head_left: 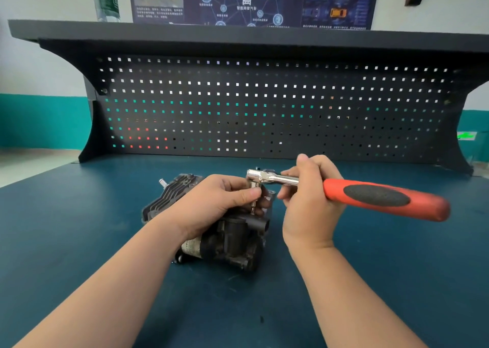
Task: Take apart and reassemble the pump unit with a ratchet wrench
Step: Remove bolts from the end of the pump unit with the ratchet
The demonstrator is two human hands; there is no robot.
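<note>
Pump: dark, grimy metal unit with finned body, lying on the blue bench. Ratchet: chrome head with socket and bit pointing down onto pump top, red-black handle sticking out right, roughly level.

Both bare forearms reach forward over the pump. The left hand hovers above it, thumb and fingers pinching the socket. The right hand, just right of the pump, curls around the wrench shank.
</note>
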